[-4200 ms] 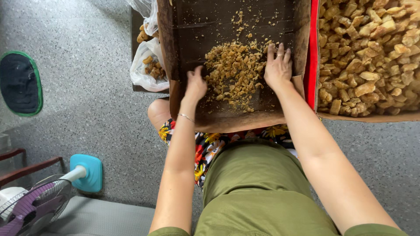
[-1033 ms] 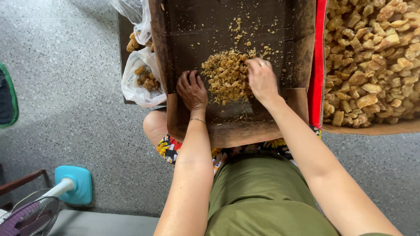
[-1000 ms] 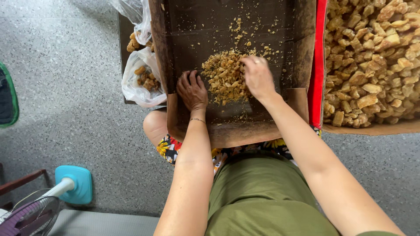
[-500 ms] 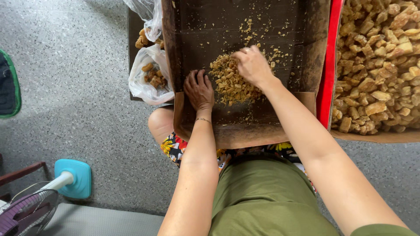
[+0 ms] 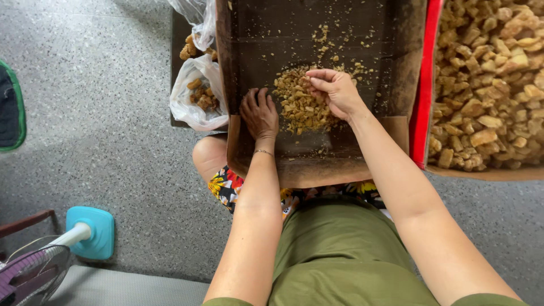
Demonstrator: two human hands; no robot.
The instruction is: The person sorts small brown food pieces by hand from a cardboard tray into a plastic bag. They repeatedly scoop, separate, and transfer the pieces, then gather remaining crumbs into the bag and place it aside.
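My left hand (image 5: 259,113) lies flat, palm down, on the cardboard tray (image 5: 396,85), touching the crumb pile (image 5: 297,105) at tray centre. My right hand (image 5: 334,90) cups the pile's far edge, fingers curled, gripping nothing whole. Hands apart.

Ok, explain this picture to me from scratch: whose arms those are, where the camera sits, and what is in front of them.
The camera is worn on a person's head and looks down, so both bare arms are that person's own. They sit over a brown cardboard tray resting on their lap. In it lies a pile of small golden crumbs. The left hand rests flat beside the pile; the right hand curls over it, fingers bent. On the right is a box of larger golden chunks; on the left are clear plastic bags holding similar pieces. A fan's blue base stands on the grey floor.
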